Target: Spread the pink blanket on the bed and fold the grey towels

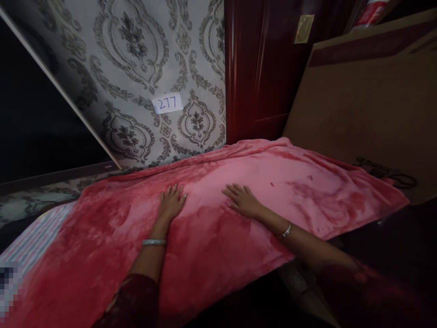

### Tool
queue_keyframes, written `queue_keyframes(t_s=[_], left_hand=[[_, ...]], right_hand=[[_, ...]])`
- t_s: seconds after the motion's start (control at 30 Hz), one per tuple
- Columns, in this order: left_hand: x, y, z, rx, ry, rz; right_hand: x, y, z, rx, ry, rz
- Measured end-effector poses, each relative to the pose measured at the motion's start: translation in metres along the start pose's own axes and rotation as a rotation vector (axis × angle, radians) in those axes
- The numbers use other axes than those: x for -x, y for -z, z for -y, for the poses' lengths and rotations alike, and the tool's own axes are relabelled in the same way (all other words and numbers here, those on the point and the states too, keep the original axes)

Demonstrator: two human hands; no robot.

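Note:
A plush blanket (211,246) in red and pink lies spread over a low surface, mostly smooth with a few ripples toward its right end. My left hand (171,201) rests flat on it, left of the middle, fingers apart. To the right, my right hand (243,200) also lies flat on the pink part with its fingers spread. Both palms face down on the fabric, and neither hand grasps anything. What supports the blanket is largely hidden beneath it.
Patterned wallpaper (136,54) with a paper label (167,103) reading 277 rises behind the blanket. Beside it stands a dark red door (259,68). A large cardboard box (368,105) is at right, a dark screen-like panel (37,109) at left. Striped cloth (41,232) shows under the blanket's left side.

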State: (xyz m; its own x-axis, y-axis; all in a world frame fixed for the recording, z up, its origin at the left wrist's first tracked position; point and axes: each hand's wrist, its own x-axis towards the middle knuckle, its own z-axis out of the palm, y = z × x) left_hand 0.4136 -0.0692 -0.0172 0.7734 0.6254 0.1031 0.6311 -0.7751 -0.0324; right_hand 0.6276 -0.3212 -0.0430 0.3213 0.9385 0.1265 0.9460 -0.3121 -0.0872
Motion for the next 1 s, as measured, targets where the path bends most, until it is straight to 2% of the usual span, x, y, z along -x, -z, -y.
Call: queue_keyframes(t_s=[0.03, 0.1, 0.2, 0.3, 0.4, 0.47, 0.57, 0.63, 0.73, 0.8, 0.87, 0.93, 1.0], left_hand=[[0.0, 0.001, 0.0, 0.0, 0.001, -0.003], [0.0, 0.001, 0.001, 0.004, 0.001, -0.007], [-0.002, -0.001, 0.002, 0.012, -0.005, -0.004], [-0.004, -0.003, 0.002, 0.027, -0.001, 0.003], [-0.003, -0.002, 0.002, 0.046, 0.0, -0.021], [-0.001, 0.003, 0.0, 0.061, 0.006, -0.044], [0.003, 0.015, -0.015, 0.1, -0.018, -0.068], [0.008, 0.022, -0.038, 0.141, -0.137, -0.058], [0.019, 0.023, -0.083, 0.23, -0.436, 0.024], [0.024, 0.016, -0.109, 0.263, -0.568, 0.091], [0.024, 0.007, -0.124, 0.267, -0.611, 0.119], [0.017, -0.001, -0.126, 0.254, -0.606, 0.115], [0.004, -0.006, -0.116, 0.231, -0.57, 0.118]], right_hand=[[0.005, -0.002, -0.001, 0.012, -0.016, 0.018], [0.025, 0.0, -0.024, 0.044, -0.189, 0.036], [0.073, 0.009, -0.089, 0.089, -0.561, 0.053], [0.128, 0.021, -0.144, 0.144, -0.8, 0.016], [0.161, 0.029, -0.162, 0.151, -0.933, -0.028], [0.161, 0.032, -0.156, 0.154, -0.912, -0.079], [0.127, 0.028, -0.128, 0.13, -0.673, -0.17], [0.091, 0.023, -0.101, 0.059, -0.461, -0.196], [0.042, 0.012, -0.053, -0.04, -0.242, -0.19], [0.023, 0.003, -0.025, -0.056, -0.18, -0.164], [0.016, -0.006, -0.006, -0.038, -0.146, -0.136], [0.018, -0.014, 0.001, -0.008, -0.136, -0.123], [0.021, -0.02, 0.0, 0.012, -0.133, -0.13]])
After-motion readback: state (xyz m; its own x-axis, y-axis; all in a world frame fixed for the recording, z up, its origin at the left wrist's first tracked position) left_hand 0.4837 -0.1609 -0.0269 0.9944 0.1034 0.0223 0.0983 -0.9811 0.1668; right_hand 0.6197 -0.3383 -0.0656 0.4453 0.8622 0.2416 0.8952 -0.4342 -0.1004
